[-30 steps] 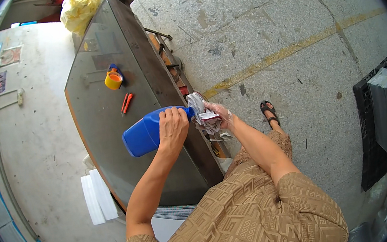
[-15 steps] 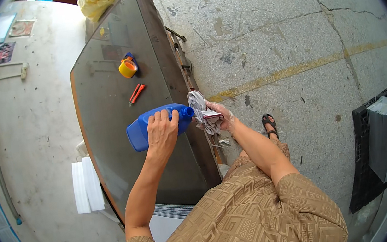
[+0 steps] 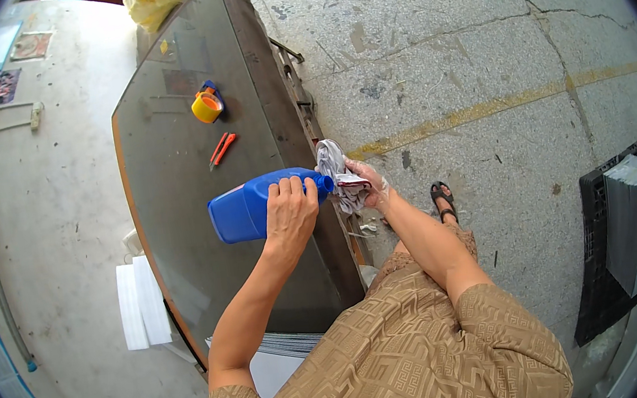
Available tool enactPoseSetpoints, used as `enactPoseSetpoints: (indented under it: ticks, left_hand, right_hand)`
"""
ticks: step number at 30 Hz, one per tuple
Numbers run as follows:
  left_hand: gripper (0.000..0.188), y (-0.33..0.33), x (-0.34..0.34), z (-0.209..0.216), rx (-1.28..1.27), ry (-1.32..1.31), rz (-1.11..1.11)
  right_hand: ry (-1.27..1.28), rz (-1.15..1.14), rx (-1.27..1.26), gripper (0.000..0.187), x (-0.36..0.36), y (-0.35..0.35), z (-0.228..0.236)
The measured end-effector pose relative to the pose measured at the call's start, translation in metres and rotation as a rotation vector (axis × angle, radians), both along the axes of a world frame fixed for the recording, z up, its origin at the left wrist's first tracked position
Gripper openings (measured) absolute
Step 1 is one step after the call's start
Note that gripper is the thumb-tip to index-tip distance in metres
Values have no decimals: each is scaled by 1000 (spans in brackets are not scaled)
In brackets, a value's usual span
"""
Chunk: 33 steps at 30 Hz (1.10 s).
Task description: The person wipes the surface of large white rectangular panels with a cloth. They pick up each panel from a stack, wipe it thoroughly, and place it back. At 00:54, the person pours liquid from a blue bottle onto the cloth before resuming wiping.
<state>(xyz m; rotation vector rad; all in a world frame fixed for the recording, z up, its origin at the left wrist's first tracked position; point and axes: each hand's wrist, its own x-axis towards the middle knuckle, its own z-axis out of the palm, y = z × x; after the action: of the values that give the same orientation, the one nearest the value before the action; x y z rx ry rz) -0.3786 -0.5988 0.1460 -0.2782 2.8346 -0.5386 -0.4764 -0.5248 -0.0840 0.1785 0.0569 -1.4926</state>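
A blue plastic jug [image 3: 241, 212] lies tipped on its side over the dark table [image 3: 265, 285], its open mouth pointing right. My left hand [image 3: 291, 212] is closed around its handle. At the mouth, a crumpled white rag [image 3: 334, 167] with a dark red edge is bunched in my right hand [image 3: 368, 183]. That hand wears a clear thin plastic glove, and its fingers are partly hidden by the cloth. The jug's mouth is right against or very close to the rag. Whether liquid is flowing I cannot tell.
Farther up the tabletop lie an orange cutter knife [image 3: 223, 150] and a yellow tape roll [image 3: 207, 107] in a blue holder. A yellow plastic bag [image 3: 158, 2] sits at the far end. White foam blocks [image 3: 142, 304] stand left; a grey stack [image 3: 635, 220] rests on a black pallet [image 3: 591, 245] at right.
My left hand has brought the jug to the right, and its mouth is now closer to the rag. The jug lies more nearly level. My right hand has barely shifted.
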Motion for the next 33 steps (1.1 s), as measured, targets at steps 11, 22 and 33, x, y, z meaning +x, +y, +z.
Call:
enactPoseSetpoints:
  ticks: [11, 22, 33]
  left_hand:
    - [20, 2, -6, -7, -27, -18, -17]
    - [18, 8, -14, -15, -32, -67, 5]
    - [20, 8, -22, -21, -45, -83, 7]
  right_hand:
    - [-17, 42, -5, 48, -5, -4, -8]
    - [11, 37, 2, 47, -13, -7, -6]
    - [28, 43, 57, 51, -15, -9, -13]
